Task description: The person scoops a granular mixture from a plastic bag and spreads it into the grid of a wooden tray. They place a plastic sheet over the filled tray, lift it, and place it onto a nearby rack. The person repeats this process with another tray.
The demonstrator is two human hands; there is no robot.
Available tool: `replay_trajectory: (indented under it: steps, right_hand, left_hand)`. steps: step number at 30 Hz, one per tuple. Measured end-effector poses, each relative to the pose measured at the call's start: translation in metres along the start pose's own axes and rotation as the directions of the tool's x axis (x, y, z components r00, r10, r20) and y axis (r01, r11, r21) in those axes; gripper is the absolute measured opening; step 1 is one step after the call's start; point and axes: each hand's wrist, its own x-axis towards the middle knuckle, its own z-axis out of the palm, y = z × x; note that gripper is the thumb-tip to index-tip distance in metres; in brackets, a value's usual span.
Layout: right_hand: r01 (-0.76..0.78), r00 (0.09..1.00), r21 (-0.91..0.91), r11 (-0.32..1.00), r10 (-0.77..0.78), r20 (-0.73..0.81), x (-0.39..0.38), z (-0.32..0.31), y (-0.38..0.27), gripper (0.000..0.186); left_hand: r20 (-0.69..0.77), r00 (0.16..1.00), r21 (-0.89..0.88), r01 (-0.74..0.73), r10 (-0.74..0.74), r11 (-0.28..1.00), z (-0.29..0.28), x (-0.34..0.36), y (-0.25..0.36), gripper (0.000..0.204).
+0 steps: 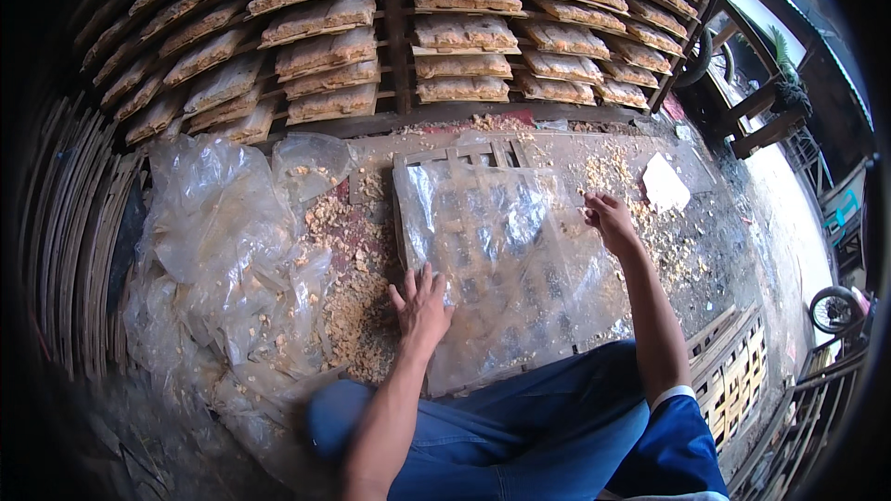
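A clear plastic sheet (506, 264) lies over a woven slatted bamboo tray (455, 156) on the floor before me. The tray's far end shows bare beyond the sheet. At the sheet's left edge, my left hand (422, 308) rests with its fingers spread. My right hand (610, 221) is at the sheet's right edge, fingers curled and pinched together on what looks like its margin; the fingertips are small in view. Pale crumbs (357, 329) lie scattered left of the tray, and more dot the sheet.
A crumpled heap of plastic sheets (213, 241) sits at left, beside upright stacked slats (70, 241). At the back, a wooden rack holds several pale slabs (464, 32) on trays. A white scrap (665, 184) lies at right; another woven tray (733, 371) is near my right knee.
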Motion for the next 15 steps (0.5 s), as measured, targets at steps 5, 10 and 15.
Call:
replay_trajectory:
  steps: [5,10,15]
  right_hand:
    - [0.198,0.976,-0.624,0.756,-0.212,0.053,-0.015,-0.007,0.017,0.021]
    - [0.329,0.943,-0.791,0.516,-0.22,0.249,-0.008,-0.012,0.034,0.021]
    - [-0.218,0.969,-0.941,0.257,-0.055,-0.24,-0.021,-0.105,0.075,0.025]
  left_hand:
    - [-0.319,0.889,-0.269,-0.418,0.329,0.868,-0.018,-0.003,0.039,0.057]
    - [-0.105,0.752,-0.27,-0.651,0.651,0.709,0.0,-0.033,0.073,0.053]
    - [0.165,0.659,-0.284,-0.681,0.734,0.675,0.017,-0.037,0.077,0.051]
